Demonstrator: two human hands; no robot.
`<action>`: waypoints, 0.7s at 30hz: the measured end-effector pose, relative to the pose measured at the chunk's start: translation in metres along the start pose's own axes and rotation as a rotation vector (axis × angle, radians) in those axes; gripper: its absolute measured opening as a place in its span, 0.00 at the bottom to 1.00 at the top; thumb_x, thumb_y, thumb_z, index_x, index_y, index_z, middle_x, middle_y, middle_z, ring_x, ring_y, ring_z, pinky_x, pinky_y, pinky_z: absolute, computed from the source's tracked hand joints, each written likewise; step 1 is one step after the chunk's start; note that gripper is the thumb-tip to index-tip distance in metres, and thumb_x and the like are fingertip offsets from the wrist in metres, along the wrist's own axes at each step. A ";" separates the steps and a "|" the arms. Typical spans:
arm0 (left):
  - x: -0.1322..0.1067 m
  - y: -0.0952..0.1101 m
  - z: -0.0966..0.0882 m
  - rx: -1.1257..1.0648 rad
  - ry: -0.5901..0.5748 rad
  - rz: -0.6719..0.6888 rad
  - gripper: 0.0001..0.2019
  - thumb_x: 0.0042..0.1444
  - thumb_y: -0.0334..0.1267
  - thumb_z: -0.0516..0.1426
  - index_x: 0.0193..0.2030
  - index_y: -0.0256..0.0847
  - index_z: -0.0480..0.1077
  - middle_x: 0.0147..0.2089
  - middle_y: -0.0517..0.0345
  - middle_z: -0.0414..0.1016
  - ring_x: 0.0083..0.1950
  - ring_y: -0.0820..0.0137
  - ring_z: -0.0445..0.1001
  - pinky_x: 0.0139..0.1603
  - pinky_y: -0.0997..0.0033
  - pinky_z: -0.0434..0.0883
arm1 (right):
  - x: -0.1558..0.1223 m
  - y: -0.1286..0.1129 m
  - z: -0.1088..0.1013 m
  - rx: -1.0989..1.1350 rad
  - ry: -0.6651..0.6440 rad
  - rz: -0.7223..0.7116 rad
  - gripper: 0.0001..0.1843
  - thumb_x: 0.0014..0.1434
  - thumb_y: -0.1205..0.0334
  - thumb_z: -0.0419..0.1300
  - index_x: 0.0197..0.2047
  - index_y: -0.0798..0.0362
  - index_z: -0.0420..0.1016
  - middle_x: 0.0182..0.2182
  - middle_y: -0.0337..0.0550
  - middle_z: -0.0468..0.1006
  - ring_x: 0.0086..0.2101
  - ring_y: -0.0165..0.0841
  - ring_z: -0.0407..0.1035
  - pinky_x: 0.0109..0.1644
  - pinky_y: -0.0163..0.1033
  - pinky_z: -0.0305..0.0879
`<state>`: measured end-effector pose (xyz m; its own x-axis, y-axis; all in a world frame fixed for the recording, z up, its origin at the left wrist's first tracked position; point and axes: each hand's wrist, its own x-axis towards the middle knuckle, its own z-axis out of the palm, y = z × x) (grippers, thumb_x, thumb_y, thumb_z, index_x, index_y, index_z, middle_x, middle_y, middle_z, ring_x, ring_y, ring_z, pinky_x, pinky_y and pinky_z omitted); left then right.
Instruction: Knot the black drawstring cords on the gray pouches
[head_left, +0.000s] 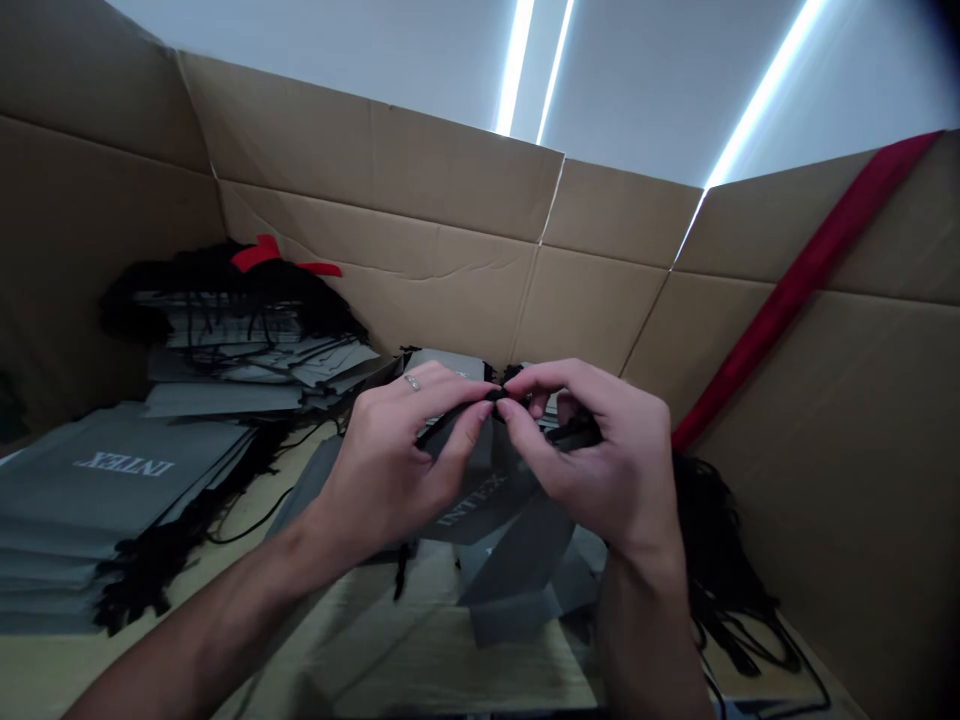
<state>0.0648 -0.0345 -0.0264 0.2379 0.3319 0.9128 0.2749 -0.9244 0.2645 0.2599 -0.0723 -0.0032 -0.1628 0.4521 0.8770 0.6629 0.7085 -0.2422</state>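
Observation:
My left hand [405, 450], with a ring on one finger, pinches a black cord [495, 395] between thumb and forefinger. From the other side my right hand [600, 440] pinches the same cord, so the fingertips of both hands meet. Beneath the hands is a grey bag [480, 500] with INTEX printed on it in pale letters. Its lower part hangs in folds and the right wrist covers some of it. More dark cord shows inside the curled right fingers, where its exact path is hidden.
Stacked grey INTEX bags [124, 465] with black cord ends lie at the left, and a pile of black cords [217, 270] tops another stack behind. Loose black cords [720, 540] lie at the right. Cardboard walls [450, 250] surround the wooden table [420, 640]; a red strap [795, 300] slants along one.

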 end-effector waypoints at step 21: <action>0.000 0.000 -0.015 -0.176 -0.073 -0.001 0.08 0.68 0.27 0.66 0.49 0.44 0.80 0.48 0.55 0.86 0.50 0.67 0.85 0.53 0.67 0.83 | -0.001 -0.001 0.003 0.148 -0.032 0.126 0.07 0.59 0.70 0.69 0.40 0.50 0.85 0.28 0.34 0.80 0.26 0.28 0.72 0.35 0.36 0.72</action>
<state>0.0506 -0.0373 -0.0215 0.3061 0.3398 0.8893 0.1096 -0.9405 0.3216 0.2567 -0.0716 -0.0049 -0.1103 0.5578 0.8226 0.5653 0.7159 -0.4097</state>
